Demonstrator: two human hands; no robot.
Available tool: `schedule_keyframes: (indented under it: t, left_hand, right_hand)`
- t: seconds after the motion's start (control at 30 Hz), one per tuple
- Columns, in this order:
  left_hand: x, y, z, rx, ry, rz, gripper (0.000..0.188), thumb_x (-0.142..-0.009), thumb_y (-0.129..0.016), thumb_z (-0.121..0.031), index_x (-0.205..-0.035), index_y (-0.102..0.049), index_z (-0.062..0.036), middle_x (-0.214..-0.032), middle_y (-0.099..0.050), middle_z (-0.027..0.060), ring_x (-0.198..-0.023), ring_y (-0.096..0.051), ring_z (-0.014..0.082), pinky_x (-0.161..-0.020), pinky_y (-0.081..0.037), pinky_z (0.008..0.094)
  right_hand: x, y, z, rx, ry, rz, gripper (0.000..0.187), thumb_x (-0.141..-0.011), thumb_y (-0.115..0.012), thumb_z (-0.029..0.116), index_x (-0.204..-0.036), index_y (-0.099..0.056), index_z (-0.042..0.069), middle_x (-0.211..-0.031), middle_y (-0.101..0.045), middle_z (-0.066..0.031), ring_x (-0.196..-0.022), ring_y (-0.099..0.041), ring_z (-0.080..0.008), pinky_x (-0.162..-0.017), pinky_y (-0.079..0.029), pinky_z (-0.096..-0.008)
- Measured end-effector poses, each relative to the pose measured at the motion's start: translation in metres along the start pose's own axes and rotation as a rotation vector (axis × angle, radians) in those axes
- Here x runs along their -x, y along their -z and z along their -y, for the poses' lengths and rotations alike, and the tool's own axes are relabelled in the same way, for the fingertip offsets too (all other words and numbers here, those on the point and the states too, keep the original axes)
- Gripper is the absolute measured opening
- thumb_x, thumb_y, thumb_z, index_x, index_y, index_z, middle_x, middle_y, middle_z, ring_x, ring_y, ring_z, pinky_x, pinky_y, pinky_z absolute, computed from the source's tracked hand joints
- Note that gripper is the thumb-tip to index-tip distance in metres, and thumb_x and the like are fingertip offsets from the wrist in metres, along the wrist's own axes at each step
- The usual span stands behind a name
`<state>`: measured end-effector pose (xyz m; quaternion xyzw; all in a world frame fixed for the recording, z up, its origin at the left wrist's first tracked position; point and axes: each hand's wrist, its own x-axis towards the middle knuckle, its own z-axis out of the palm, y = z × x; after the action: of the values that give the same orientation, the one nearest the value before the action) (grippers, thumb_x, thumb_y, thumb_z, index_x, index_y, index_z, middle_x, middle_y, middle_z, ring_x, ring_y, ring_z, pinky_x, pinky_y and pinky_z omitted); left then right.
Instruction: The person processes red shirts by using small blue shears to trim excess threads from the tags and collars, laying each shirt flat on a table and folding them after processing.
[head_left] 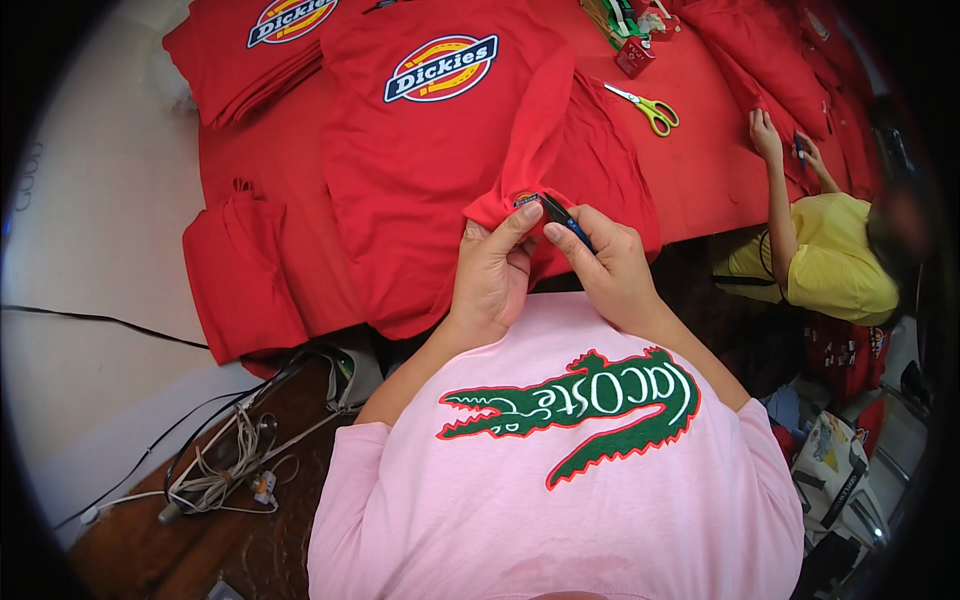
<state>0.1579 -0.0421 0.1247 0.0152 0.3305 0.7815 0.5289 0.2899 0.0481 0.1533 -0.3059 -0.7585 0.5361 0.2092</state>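
A red shirt (420,200) with a large round-and-banner emblem on its front lies spread before me. My left hand (490,275) pinches a gathered part of it, where a small embroidered patch (525,200) shows by the thumb. Closed around a pair of black-and-blue thread snips (568,222), my right hand (615,265) sits just right of the left one. The tips of the snips are against the red cloth beside the patch; whether the blades are apart I cannot see.
Folded red shirts (240,70) are stacked at the far left, with more folded red cloth (245,270) nearer. Green-handled scissors (650,108) lie right of the shirt. A co-worker in a yellow top (835,255) handles red cloth at the right. Tangled cables (230,460) lie lower left.
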Motion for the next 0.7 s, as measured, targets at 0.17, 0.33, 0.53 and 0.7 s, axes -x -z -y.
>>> schedule_keyframes:
  t: [0.17, 0.33, 0.53, 0.7]
  left_hand:
    - [0.0, 0.0, 0.001, 0.028, -0.008, 0.006, 0.012, -0.097, -0.069, -0.005, -0.107, -0.072, -0.0119, -0.103, -0.077, 0.0025, -0.1, -0.072, 0.0135, -0.092, -0.055, 0.0305]
    - [0.0, 0.0, -0.001, 0.025, -0.04, 0.055, 0.012, -0.097, -0.069, -0.004, -0.106, -0.072, -0.0118, -0.105, -0.077, 0.0027, -0.101, -0.072, 0.0137, -0.093, -0.054, 0.0312]
    - [-0.006, 0.005, 0.003, 0.016, -0.06, -0.034, 0.014, -0.097, -0.069, -0.004, -0.107, -0.07, -0.0127, -0.109, -0.075, 0.0024, -0.104, -0.07, 0.013, -0.095, -0.054, 0.0311]
    - [-0.006, 0.007, 0.001, 0.016, -0.047, -0.047, 0.016, -0.096, -0.07, -0.002, -0.108, -0.069, -0.0122, -0.108, -0.075, 0.0018, -0.104, -0.07, 0.0125, -0.094, -0.053, 0.0299]
  right_hand:
    - [-0.001, -0.003, -0.001, -0.069, -0.017, 0.006, 0.021, -0.102, -0.068, 0.02, -0.1, -0.067, -0.001, -0.066, -0.055, -0.0061, -0.062, -0.046, -0.0092, -0.055, -0.04, -0.03]
    - [-0.002, -0.003, 0.0, -0.117, -0.073, 0.021, 0.02, -0.103, -0.067, 0.019, -0.1, -0.067, -0.001, -0.066, -0.054, -0.0044, -0.062, -0.045, -0.0079, -0.055, -0.039, -0.0294]
    - [-0.007, -0.001, -0.008, -0.174, -0.107, -0.046, 0.021, -0.104, -0.066, 0.02, -0.097, -0.067, 0.0, -0.064, -0.05, -0.0016, -0.061, -0.044, -0.0068, -0.054, -0.037, -0.0282]
    - [-0.012, 0.01, 0.001, 0.013, -0.009, -0.045, 0.022, -0.101, -0.07, 0.022, -0.096, -0.067, 0.0, -0.06, -0.047, -0.0017, -0.057, -0.043, -0.0072, -0.051, -0.035, -0.0289]
